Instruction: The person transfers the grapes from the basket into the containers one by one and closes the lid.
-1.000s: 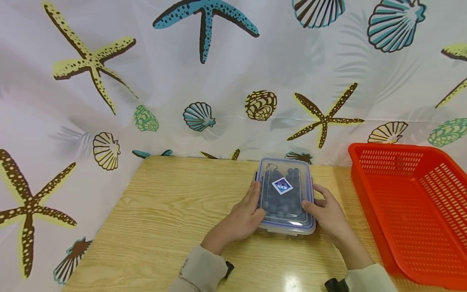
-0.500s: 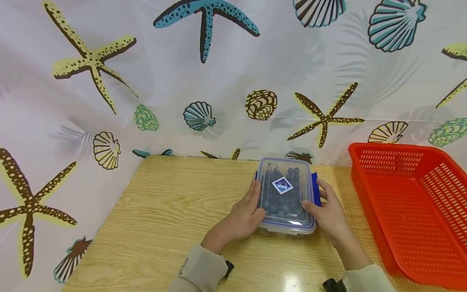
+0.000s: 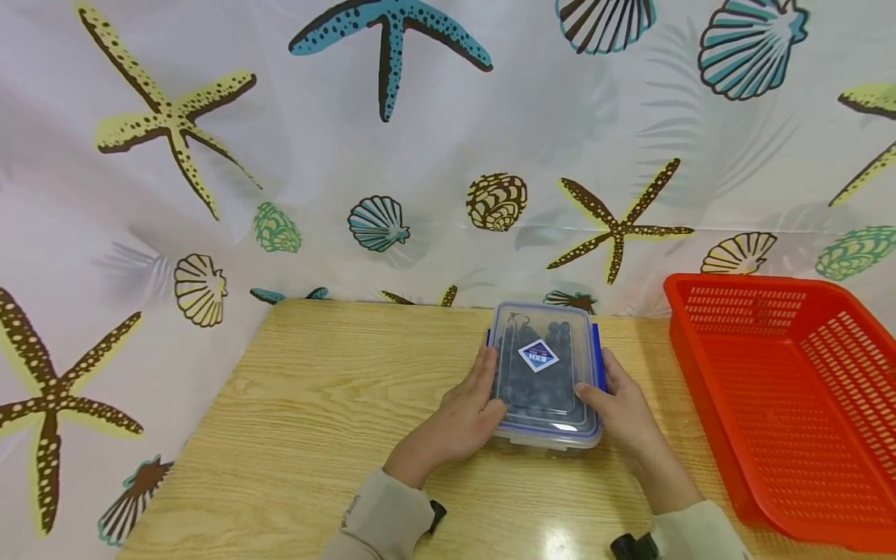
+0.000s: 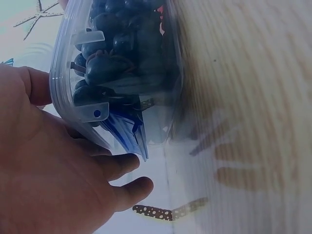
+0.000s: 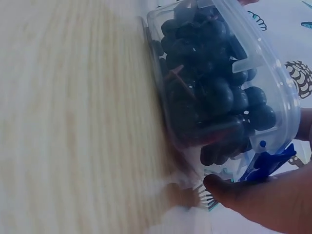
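Observation:
A clear plastic food container [image 3: 542,408] with a transparent, blue-edged lid stands on the wooden table, full of dark grapes [image 5: 214,92]. My left hand [image 3: 458,412] lies along its left side with fairly straight fingers, and the thumb touches the front-left edge. In the left wrist view, a blue latch [image 4: 127,129] sticks out from the side near those fingers. My right hand [image 3: 626,408] holds the right side, thumb on the lid and fingers bent behind the edge. There, the right blue latch [image 5: 265,165] is swung outward. Parts of the right fingers are hidden.
A red perforated basket [image 3: 714,404] stands close to the right hand. Bare wooden table [image 3: 315,404] lies to the left. Behind the table hangs a white cloth [image 3: 434,140] printed with starfish and shells.
The blue latch on the container's right side came into view as it swung outward; now it appears narrower against the edge. The right fingers shifted slightly at it. The left hand stayed in place.

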Demonstrator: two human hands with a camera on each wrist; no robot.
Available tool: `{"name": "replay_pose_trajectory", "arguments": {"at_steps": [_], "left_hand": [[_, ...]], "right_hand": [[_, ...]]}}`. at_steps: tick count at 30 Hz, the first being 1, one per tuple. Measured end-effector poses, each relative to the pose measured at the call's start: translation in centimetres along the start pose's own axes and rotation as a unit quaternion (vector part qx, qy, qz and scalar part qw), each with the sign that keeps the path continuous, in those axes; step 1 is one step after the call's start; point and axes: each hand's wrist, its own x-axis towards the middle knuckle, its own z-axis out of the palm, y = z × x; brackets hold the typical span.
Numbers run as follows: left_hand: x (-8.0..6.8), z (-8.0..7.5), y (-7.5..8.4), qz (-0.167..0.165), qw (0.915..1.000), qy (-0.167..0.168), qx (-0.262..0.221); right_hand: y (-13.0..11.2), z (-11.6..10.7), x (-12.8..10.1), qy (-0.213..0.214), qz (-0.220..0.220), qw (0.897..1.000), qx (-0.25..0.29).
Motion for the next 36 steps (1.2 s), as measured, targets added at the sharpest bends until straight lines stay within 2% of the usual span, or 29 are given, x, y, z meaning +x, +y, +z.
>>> {"name": "replay_pose_trajectory", "arguments": {"at_steps": [4,12,19,36], "left_hand": [[0.0,0.0,0.0,0.0,1.0,0.002,0.0],[0.0,0.2,-0.1,0.002,0.9999,0.007,-0.01],[0.1,0.3,-0.2,0.001,0.9999,0.005,-0.013],[0.1,0.3,-0.3,0.01,0.9989,0.002,-0.045]], "right_hand": [[0.2,0.6,0.0,-0.004,0.001,1.0,0.006],[0.2,1.6,0.2,0.015,-0.015,1.0,0.005],[0.1,1.8,0.2,0.03,-0.017,0.999,-0.017],[0.2,1.7,0.4,0.027,-0.019,0.999,-0.043]]}}
